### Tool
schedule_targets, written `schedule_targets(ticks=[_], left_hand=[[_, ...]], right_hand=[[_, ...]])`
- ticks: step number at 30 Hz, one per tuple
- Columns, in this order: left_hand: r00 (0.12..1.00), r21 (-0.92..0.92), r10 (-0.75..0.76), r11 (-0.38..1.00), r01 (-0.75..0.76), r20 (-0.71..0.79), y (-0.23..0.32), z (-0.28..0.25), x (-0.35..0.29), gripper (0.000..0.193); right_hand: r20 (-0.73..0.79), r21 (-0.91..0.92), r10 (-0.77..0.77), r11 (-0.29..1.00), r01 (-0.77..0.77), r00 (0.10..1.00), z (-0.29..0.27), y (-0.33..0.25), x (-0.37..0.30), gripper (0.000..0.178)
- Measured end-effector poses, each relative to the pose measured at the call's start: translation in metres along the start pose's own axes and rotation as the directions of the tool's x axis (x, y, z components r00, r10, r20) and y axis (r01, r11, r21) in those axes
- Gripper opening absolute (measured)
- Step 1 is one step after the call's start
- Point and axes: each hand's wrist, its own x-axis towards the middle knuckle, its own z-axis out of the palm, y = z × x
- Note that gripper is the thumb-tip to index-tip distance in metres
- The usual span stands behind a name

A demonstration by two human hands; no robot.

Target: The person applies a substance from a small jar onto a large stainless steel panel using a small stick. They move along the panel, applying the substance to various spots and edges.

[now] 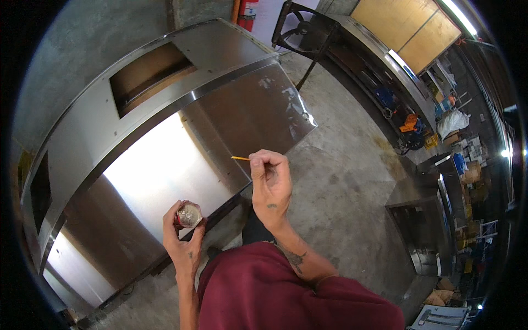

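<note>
- Here, the right hand (270,184) is raised in front of the chest, fingers pinched shut on a thin yellow-orange stick (240,158). The stick juts out level to the left; whether it is a brush, a match or a swab is too small to tell.
- The pinch at one end leaves the free end out ahead, pointing toward the metal sheet.
- The left hand (183,237) is curled round a small round metal can with a red side and a shiny silver top (189,215), held upright, probably so the top faces up toward the stick.
- The can sits low and left of the stick, apart from it, just in front of the dark red sleeve (264,291).
- Beyond both hands stands a large curved stainless-steel panel (159,165), smooth and brushed, throwing back a bright white glare in the middle.
- The panel has a raised folded band running across it and a rectangular cut-out (148,74) near its top, with brown board showing through.
- A clear, wrinkled protective film (291,110) peels back at the panel's right corner.
- The panel stands on a grey, stained concrete floor (346,187).
- To the right, further off, a long steel surface (385,66) stands under wooden boards, and boxes and clutter fill the right edge.
</note>
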Motion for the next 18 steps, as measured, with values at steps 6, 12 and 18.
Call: schedule_targets(ticks=[6, 12, 18], left_hand=[[0.996, 0.010, -0.082, 0.997, 0.082, 0.022, 0.024, 0.071, 0.061, 0.068], [0.984, 0.026, -0.174, 0.985, 0.173, 0.039, 0.054, 0.137, 0.132, 0.073], [0.971, 0.024, -0.238, 0.971, 0.238, 0.006, 0.083, 0.184, 0.177, 0.075]], right_hand=[[-0.186, -0.203, -0.088, 0.978, 0.049, 0.979, -0.043, 0.086, 0.116, 0.012], [-0.182, -0.359, -0.207, 0.924, 0.131, 0.961, -0.041, 0.194, 0.248, 0.009], [-0.174, -0.205, -0.145, 0.973, 0.108, 0.974, -0.019, 0.268, 0.334, 0.010]])
